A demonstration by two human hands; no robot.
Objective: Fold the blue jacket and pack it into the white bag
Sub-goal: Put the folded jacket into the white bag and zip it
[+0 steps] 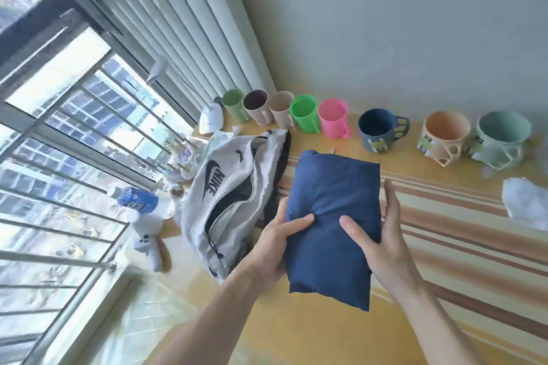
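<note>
The blue jacket (332, 204) is folded into a compact rectangle over the striped table (462, 231). My left hand (278, 243) grips its left side, thumb on top and fingers underneath. My right hand (376, 234) clasps its right side, thumb pressed on the cloth and fingers along the edge. The white bag (225, 187), with a black logo and a partly open dark zip, lies crumpled just left of the jacket.
Several coloured cups (333, 118) line the wall at the back of the table. A white cloth (525, 201) lies at the right. A blue-labelled bottle (139, 201) and a small white plush toy (148, 240) sit by the window at left.
</note>
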